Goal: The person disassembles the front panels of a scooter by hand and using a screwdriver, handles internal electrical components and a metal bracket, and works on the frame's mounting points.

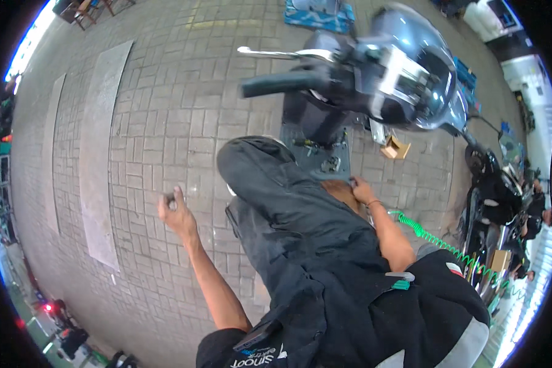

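Note:
My left hand (175, 210) is raised over the paved ground to the left of my bent leg (288, 196). Its thumb and fingers are curled together, and anything pinched between them is too small to make out. My right hand (362, 190) rests by my knee at the edge of the scooter's footboard (343, 161), with nothing visible in it. Small tools (331, 163) lie on the footboard just beyond its fingers. The scooter's left handlebar grip (282, 84) and brake lever (276, 54) stick out above my knee.
A green coiled hose (435, 240) runs from behind my right forearm toward the right. A small open cardboard box (395, 148) sits on the ground beside the scooter. More scooters (494, 190) are parked at the right. A blue mat (319, 15) lies at the far top.

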The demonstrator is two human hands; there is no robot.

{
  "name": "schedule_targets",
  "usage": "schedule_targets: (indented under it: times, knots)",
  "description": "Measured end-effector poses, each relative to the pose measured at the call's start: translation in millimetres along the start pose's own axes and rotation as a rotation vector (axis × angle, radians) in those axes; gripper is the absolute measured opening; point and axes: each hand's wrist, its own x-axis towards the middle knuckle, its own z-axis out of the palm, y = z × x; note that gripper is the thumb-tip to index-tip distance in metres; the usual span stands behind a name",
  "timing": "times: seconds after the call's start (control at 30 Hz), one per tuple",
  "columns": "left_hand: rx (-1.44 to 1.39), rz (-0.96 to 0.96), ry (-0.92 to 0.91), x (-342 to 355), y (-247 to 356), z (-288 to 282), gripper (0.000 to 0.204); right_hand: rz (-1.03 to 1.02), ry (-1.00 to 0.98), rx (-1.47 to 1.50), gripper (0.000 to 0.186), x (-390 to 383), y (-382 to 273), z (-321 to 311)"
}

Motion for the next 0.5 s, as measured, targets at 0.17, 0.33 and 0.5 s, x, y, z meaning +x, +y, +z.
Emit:
schedule_targets:
  times: [0.17, 0.33, 0.5]
  knots:
    - [-0.193, -0.322, -0.028, 16.0, -112.5, -9.4, 0.027, 0.169, -0.195, -0.379, 0.035, 21.8, -107.4, -28.5]
    - [-0.048, -0.023, 0.071, 43.0, -145.4, -14.7, 0.019, 0.015, -0.283, -0.392, 0.041, 34.3, -170.4, 30.0]
    - [-0.078, -0.37, -0.276, 82.3, -174.5, -13.5, 0.036, 0.081, -0.303, -0.196, 0.049, 72.5, -248.9, 95.0]
